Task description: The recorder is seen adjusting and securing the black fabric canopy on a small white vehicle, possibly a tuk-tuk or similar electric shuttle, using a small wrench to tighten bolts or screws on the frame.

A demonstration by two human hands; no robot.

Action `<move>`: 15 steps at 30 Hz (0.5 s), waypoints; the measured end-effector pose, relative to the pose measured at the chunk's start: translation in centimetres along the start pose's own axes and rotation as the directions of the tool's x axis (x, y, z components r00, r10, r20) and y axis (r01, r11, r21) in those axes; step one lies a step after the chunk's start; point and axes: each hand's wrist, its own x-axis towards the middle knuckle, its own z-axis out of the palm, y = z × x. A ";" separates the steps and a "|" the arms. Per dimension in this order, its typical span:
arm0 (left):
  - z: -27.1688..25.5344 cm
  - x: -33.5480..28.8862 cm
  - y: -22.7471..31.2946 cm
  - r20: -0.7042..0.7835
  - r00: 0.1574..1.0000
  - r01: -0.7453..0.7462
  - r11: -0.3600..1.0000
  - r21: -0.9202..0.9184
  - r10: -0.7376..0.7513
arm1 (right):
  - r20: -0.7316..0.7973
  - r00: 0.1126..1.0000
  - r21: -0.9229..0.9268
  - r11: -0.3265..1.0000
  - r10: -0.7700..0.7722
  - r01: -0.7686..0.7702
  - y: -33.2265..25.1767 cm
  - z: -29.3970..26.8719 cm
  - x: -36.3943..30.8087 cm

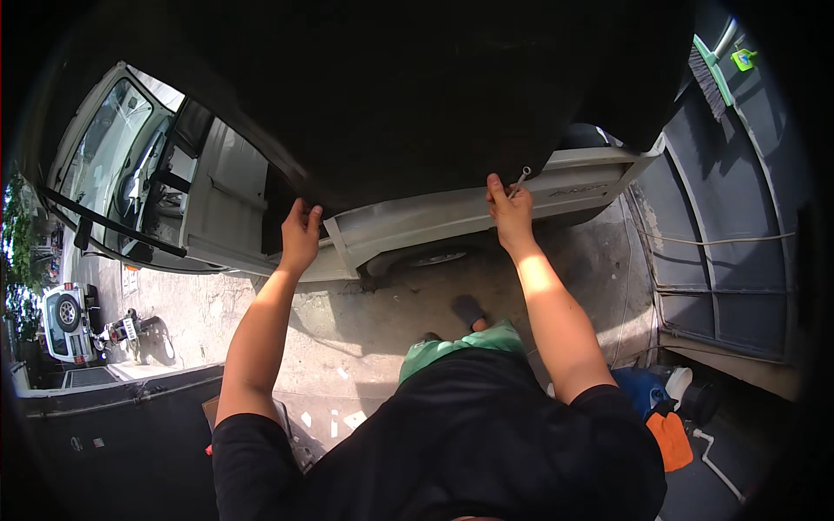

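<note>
A big dark panel or sheet [391, 113] fills the upper middle of the view, and its kind is hard to make out. My left hand [301, 234] is closed at its lower left edge, the thumb on the near side and the fingers partly hidden. My right hand [511, 215] is at the lower right part of the same edge, thumb up against the panel. Between the fingers of that hand sits a slim metal wrench [526, 172], its ring-shaped end sticking up past the knuckles. Both arms reach forward, bent little.
Behind the panel stands a white truck [391, 227] with its cab at left. A grey ribbed metal wall [721, 234] borders the right side, with a green broom [714, 74] near its top. An orange cloth [669, 441] lies at lower right. A motorcycle [130, 330] stands far left.
</note>
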 end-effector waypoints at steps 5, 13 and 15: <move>4.4 -0.8 -0.6 -0.291 0.951 -0.095 0.993 0.064 0.110 | -0.113 0.942 -0.405 0.880 -0.317 0.247 1.0 -0.3 0.3; 9.2 1.2 2.1 -0.643 0.766 -0.071 0.995 -0.075 0.006 | -0.152 0.881 -0.710 0.669 -0.449 0.219 1.6 -1.0 -0.2; 9.0 2.2 0.6 -0.683 0.729 -0.058 0.998 0.015 0.053 | -0.142 0.884 -0.734 0.647 -0.445 0.208 1.6 -0.5 0.5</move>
